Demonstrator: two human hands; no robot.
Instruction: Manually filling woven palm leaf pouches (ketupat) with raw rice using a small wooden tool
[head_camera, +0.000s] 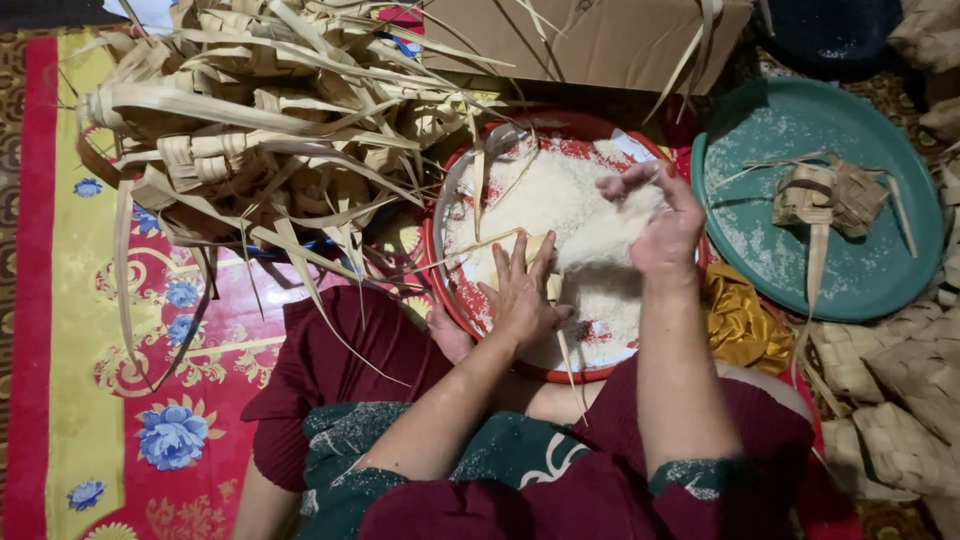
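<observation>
rice could miss the pouch

we see our left hand clamped around a woven leaf pouch, low centre of frame over the red basin. our right hand is cupped shut on rice. a tilt could spill grains. the pouch's long axis points toward the frame's top.

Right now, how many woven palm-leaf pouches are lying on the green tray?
1: a woven pouch lies near the middle of the green tray, loose strips trailing off it. Nothing on the tray seems hidden.
</observation>
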